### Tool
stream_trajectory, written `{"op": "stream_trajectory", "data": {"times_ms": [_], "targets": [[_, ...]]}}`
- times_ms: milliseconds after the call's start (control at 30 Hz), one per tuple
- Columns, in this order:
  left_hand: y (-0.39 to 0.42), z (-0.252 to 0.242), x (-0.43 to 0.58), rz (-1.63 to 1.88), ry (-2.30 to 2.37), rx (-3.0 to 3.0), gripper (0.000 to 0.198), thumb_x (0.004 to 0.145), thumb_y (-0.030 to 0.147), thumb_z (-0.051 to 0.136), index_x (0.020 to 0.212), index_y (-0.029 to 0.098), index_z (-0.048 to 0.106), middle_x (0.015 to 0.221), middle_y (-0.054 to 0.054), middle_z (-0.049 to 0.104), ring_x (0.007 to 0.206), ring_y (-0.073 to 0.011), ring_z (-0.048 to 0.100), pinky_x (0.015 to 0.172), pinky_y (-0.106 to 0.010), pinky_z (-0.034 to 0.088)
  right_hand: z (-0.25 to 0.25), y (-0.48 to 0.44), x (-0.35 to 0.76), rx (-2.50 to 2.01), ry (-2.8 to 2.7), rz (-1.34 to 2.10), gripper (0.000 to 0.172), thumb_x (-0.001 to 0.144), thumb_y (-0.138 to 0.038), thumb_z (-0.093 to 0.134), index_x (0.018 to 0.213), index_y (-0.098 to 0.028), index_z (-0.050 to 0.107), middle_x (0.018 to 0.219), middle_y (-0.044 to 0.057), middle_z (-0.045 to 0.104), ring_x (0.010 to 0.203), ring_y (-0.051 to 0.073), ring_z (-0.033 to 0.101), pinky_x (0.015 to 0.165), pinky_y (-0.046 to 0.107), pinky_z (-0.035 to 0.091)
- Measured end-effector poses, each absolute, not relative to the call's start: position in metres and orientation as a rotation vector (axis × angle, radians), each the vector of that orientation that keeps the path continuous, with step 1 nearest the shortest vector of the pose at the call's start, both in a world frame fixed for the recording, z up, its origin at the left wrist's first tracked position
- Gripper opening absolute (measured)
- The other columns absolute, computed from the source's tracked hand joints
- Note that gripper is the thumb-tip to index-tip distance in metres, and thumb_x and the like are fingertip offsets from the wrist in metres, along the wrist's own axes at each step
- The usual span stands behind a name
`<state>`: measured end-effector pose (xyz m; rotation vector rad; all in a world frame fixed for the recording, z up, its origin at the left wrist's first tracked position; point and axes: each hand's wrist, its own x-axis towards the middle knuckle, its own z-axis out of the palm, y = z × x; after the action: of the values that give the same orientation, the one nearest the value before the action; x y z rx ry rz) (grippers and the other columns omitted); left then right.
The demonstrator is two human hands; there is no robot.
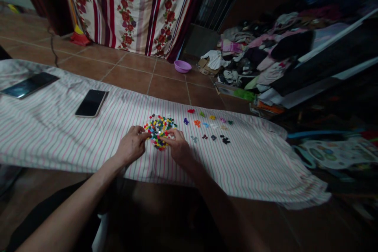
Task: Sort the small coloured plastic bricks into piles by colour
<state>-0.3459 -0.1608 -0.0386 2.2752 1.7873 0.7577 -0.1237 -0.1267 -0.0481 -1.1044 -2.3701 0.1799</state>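
Cannot tell closure of left grip (132, 144) or right grip (179, 147) at small coloured pieces (158, 126), probably light, stiff, best pinched by opposite sides.

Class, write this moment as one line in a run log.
left hand: at left side of multicoloured pile; right hand: at its right side; single-colour clusters: right of pile; striped cloth: beneath pile and clusters

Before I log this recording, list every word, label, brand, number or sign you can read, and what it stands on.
None can be read.
Phone, tablet-like device: no legible text.
Coloured pieces: too small to tell of any markings.
Cardboard, printed item at right: too blurred to tell.
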Motion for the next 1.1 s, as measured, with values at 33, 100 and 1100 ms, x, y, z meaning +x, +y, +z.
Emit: {"op": "stream_trajectory", "data": {"times_ms": [33, 100, 1100], "targets": [[-0.161, -0.039, -0.347, 0.766, 1.791, 2.274, 0.037, 0.089, 0.018, 0.041, 0.108, 0.023, 0.072, 0.105, -0.009, 0.062, 0.099, -0.0227, 0.053, 0.085, -0.037, 0.051, -0.049, -0.130, -0.123, -1.114, -2.378, 0.170, 0.040, 0.092, -0.010, 0.045, 0.116, -0.027, 0.072, 0.119, 0.013, 0.055, 0.109, 0.024, 0.050, 0.091, 0.040, 0.049], [-0.162, -0.041, -0.349, 0.814, 1.797, 2.266, 0.037, 0.090, 0.018, 0.040, 0.108, 0.022, 0.072, 0.101, -0.009, 0.062, 0.096, -0.0217, 0.054, 0.085, -0.037, 0.051, -0.052, -0.136, -0.122, -1.146, -2.371, 0.160, 0.041, 0.091, -0.010, 0.046, 0.119, -0.027, 0.070, 0.123, 0.013, 0.054, 0.113, 0.025, 0.049, 0.092, 0.041, 0.049], [-0.157, -0.044, -0.339, 0.887, 1.819, 2.216, 0.033, 0.092, 0.022, 0.040, 0.106, 0.020, 0.070, 0.112, -0.009, 0.059, 0.091, -0.0164, 0.057, 0.081, -0.032, 0.052, -0.057, -0.146, -0.126, -1.088, -2.170, 0.278, 0.022, 0.087, -0.014, 0.051, 0.093, -0.020, 0.071, 0.104, 0.009, 0.060, 0.098, 0.021, 0.056, 0.089, 0.037, 0.050]]}}
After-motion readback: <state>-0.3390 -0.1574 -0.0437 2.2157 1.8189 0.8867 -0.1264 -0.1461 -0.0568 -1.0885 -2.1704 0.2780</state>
